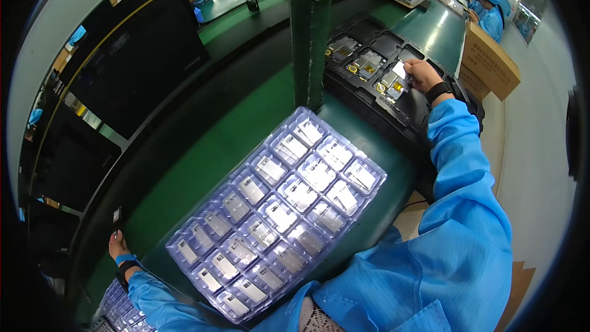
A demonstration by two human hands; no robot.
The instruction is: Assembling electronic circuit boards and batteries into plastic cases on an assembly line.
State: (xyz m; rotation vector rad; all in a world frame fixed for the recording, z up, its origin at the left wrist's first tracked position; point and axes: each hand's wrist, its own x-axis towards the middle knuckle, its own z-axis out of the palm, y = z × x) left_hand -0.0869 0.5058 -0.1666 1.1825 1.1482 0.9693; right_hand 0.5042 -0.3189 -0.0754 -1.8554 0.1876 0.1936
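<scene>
My right hand (pixel 424 75) reaches over a black molded tray (pixel 410 106). Its thumb and fingers close on the edge of a flat silver-white piece (pixel 400 70), partly covered by the hand. In the compartments lie small electronic assemblies (pixel 369 63) with silver, yellow and round gold parts. Far to the left, my left hand (pixel 117 245) is over the green belt, its fingers bunched and too small to read. Just beyond its fingertips lies a small dark-and-white part (pixel 117 214), apart from them. Between my arms sits a clear plastic blister tray (pixel 279 179), holding flat whitish rectangular pieces in rows.
A green-and-white post (pixel 309 43) rises between the blister tray and the belt. More clear trays (pixel 120 307) are at the lower left. Cardboard boxes (pixel 488 58) stand beyond the black tray. Dark panels (pixel 138 55) line the left side. People in blue (pixel 491 12) sit farther along.
</scene>
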